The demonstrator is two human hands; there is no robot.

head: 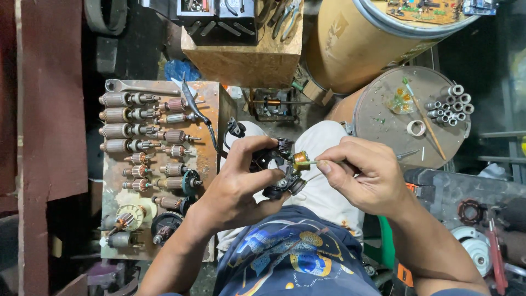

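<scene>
Cluttered workshop floor surrounds a seated person's lap. Over it, the left hand (241, 181) clamps a small black motor (280, 170), steadying it, while the right hand (359, 175) pinches a thin tool against its copper coil (301, 160). Left of the motor, armatures (139, 137) lie in rows on a rusty counter (211, 104), within reach.

Rusty tray (215, 104): rows of small motor rotors (127, 115), a wrench (137, 86) along its top edge
Round drum lid (383, 129): grey tubes (452, 104) by its right edge, a tape ring (416, 127)
Wooden box (246, 63): pliers (287, 16) near its top right corner
</scene>
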